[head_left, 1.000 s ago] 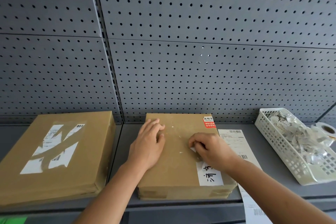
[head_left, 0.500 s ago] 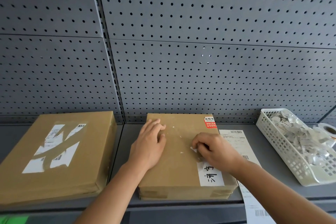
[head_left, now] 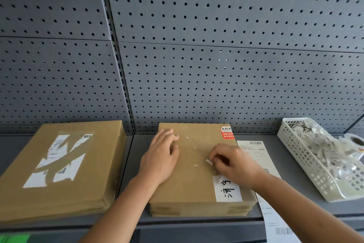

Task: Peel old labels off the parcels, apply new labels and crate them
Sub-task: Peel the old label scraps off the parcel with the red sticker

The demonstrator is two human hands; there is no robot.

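I see the middle parcel [head_left: 189, 183] lying flat on the grey shelf [head_left: 136, 156] at lower centre. The left hand [head_left: 161, 158] presses flat on its top with straight fingers. The right hand [head_left: 234, 164], fingers curled, pinches a small white label scrap [head_left: 209, 162] just above a white label [head_left: 228, 189] with black characters. A red sticker [head_left: 227, 133] sits at the parcel's upper right corner. A printed label sheet [head_left: 256, 154] lies just right, partly under the right forearm. Further right stand a white basket [head_left: 307, 169] of scraps and a tape roll [head_left: 356, 141]. Another parcel [head_left: 59, 164] lies lower left. Since a second ago, both hands keep their places.
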